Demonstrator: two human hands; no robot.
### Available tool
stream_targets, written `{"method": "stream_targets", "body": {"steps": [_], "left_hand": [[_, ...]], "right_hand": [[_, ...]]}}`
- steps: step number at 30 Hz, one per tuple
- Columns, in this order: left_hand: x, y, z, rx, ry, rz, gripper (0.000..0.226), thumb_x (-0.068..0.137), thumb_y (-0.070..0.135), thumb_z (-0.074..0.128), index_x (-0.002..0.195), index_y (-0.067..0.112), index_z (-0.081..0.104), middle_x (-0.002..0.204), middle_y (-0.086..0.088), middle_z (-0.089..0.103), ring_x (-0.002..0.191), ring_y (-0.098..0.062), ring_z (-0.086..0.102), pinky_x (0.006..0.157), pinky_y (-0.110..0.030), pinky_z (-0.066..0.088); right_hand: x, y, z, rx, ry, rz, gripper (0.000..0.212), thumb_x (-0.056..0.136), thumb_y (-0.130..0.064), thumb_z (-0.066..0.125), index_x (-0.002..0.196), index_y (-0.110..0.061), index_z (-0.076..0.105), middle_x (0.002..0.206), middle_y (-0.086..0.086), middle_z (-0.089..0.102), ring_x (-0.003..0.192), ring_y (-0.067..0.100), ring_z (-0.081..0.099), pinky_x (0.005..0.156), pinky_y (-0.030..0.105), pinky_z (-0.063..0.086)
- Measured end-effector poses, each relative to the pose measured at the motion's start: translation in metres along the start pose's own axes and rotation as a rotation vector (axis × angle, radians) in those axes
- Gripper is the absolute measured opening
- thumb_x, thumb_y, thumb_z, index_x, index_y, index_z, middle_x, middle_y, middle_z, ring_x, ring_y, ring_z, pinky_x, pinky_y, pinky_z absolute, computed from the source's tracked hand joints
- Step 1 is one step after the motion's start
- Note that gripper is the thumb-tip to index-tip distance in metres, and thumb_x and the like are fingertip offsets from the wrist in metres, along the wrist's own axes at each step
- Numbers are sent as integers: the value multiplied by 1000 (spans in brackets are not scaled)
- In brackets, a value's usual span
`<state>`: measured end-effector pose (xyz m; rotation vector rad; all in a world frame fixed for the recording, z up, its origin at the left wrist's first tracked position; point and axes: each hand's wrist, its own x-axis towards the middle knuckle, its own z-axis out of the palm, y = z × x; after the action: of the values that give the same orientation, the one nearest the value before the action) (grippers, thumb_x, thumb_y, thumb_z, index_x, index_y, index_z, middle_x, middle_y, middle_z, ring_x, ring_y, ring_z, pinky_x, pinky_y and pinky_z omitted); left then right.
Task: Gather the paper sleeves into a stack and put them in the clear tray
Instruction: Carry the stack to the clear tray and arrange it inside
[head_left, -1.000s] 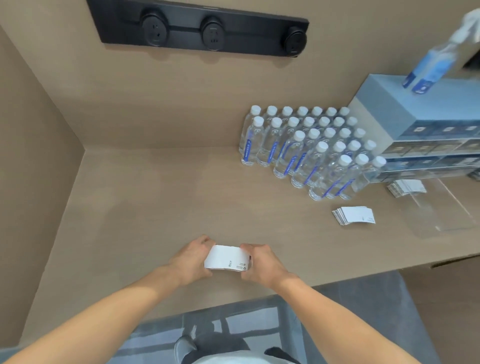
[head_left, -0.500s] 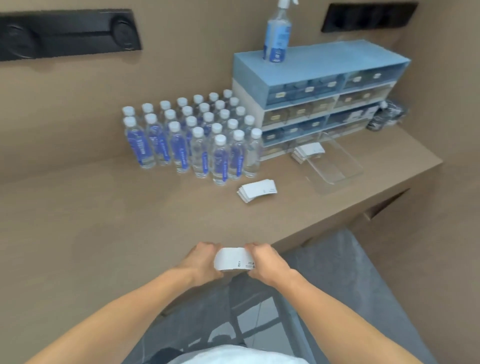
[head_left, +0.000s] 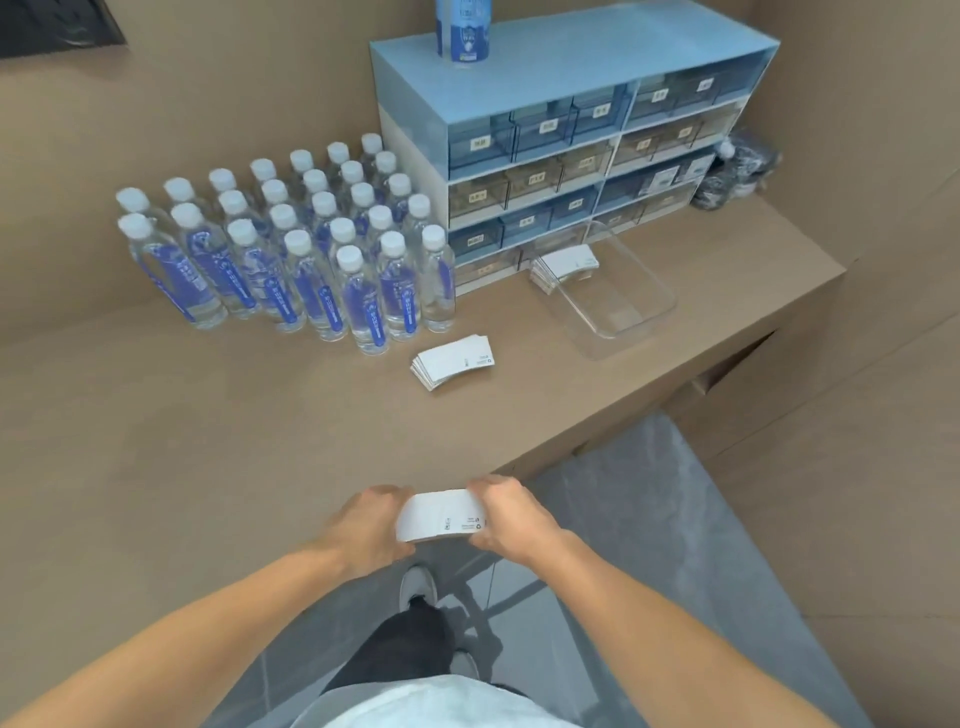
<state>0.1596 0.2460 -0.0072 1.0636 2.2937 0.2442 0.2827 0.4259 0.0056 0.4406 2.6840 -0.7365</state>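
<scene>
A stack of white paper sleeves is pinched between my left hand on its left end and my right hand on its right end, just off the counter's front edge. A second stack of sleeves lies on the counter in front of the bottles. A third stack of sleeves rests at the far left end of the clear tray, partly in it as far as I can tell. The tray stands in front of the drawer unit.
Several water bottles stand in rows at the back of the brown counter. A blue drawer unit with a spray bottle on top stands behind the tray. A dark bag lies far right.
My view has swung to the right and nearer the drawer unit. Both hands keep hold of the sleeve stack, which has come off the counter to its front edge.
</scene>
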Motion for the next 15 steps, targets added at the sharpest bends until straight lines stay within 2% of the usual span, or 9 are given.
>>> {"method": "stream_targets", "body": {"steps": [2, 6, 10, 15], "left_hand": [[12, -8, -10, 5, 17, 12, 40, 70, 41, 70, 106, 32, 56, 97, 10, 60, 85, -13, 58, 70, -27, 50], [51, -13, -37, 5, 61, 26, 38, 68, 49, 66, 101, 34, 54, 97, 13, 59, 89, -12, 58, 70, -28, 50], [99, -15, -74, -13, 111, 35, 45, 67, 48, 66, 108, 33, 55, 105, 10, 62, 98, -15, 62, 78, -28, 51], [141, -25, -102, -10, 129, 8, 56, 72, 49, 66, 124, 39, 50, 109, 8, 67, 100, -18, 64, 78, -28, 51]], "right_hand": [[15, -1, -12, -3, -4, -13, 29, 75, -12, 71, 99, -8, 56, 100, 9, 59, 83, 26, 57, 64, 35, 48], [53, 3, -51, -44, -44, 34, 39, 75, -19, 72, 111, -16, 58, 107, 3, 59, 95, 25, 60, 74, 38, 55], [99, 6, -93, -104, 7, 56, 45, 74, -24, 72, 117, -22, 57, 115, 0, 61, 103, 25, 62, 79, 33, 52], [147, 5, -119, -155, 22, 51, 45, 75, -29, 71, 116, -21, 55, 117, 2, 61, 108, 27, 61, 81, 36, 54]]}}
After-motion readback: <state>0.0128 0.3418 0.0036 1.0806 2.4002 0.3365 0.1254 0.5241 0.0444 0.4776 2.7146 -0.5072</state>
